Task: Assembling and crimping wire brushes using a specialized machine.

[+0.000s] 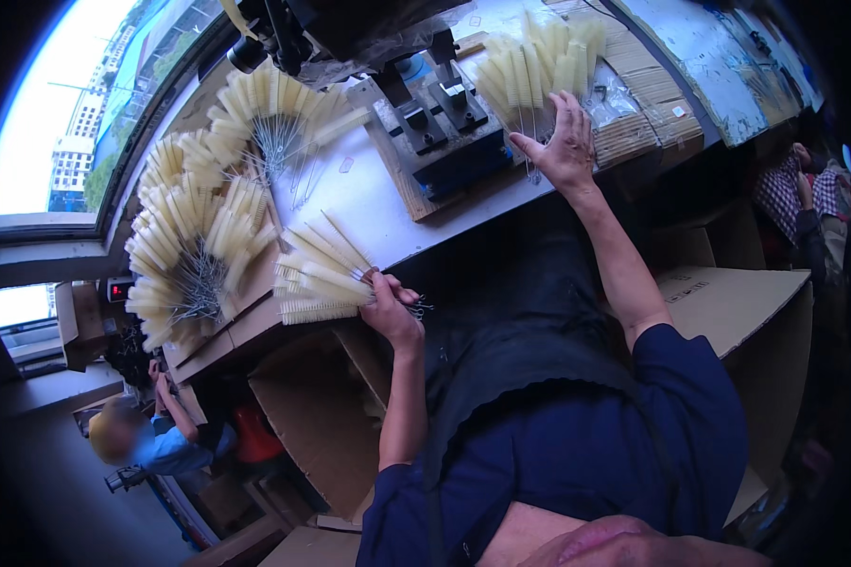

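My left hand (388, 307) is closed round the wire handles of a bunch of cream-bristled wire brushes (323, 274). Their bristle ends fan out to the left, beside the table's front edge, and the looped wire ends stick out on the right of my fist. At the right part of the table, my right hand (563, 146) is open, thumb apart from the stretched fingers. Its fingertips lie at the near side of a pile of similar brushes (529, 71). Whether they touch a brush I cannot tell.
A metal press fixture (435, 118) on a wooden board stands between the hands. Two large brush piles, one near (189, 236) and one farther back (269, 104), lie left. Flattened cardboard (676, 132) lies right; cardboard boxes (317, 416) stand below. Another person (175, 435) works at left.
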`<state>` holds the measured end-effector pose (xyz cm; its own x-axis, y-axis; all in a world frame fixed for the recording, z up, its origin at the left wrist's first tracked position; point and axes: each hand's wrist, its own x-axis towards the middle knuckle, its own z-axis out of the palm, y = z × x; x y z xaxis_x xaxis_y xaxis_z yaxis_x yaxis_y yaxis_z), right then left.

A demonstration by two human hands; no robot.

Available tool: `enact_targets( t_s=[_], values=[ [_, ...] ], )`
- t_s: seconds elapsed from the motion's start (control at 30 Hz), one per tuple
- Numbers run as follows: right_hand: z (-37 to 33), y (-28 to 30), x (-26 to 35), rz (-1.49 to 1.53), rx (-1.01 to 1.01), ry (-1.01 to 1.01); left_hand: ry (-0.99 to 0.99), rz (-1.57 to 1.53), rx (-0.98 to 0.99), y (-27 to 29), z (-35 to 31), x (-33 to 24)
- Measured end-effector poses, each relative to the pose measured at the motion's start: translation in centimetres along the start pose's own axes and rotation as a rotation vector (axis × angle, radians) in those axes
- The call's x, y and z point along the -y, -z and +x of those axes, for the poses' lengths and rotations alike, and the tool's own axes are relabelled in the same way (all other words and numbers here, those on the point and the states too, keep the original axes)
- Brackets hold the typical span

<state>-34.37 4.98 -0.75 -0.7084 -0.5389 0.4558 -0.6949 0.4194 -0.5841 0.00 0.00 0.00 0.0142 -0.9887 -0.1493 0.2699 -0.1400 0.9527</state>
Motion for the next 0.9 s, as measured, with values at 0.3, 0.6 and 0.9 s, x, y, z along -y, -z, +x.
enact_targets(
  t_s=[0.3, 0.6, 0.9],
  values=[
    [5.3, -2.4, -5.9, -0.121, -0.038, 0.211, 0.057, -0.066, 0.023, -0.7, -0.5, 0.8],
    [-5.2, 0.9, 8.0, 0.824, 0.482, -0.101, 0.121, -0.156, 0.112, -0.5, -1.8, -0.4],
    [-8.7, 0.0, 13.7, 0.841, 0.705, -0.231, 0.321, -0.215, 0.469, -3.9, -4.4, 0.9]
  ],
)
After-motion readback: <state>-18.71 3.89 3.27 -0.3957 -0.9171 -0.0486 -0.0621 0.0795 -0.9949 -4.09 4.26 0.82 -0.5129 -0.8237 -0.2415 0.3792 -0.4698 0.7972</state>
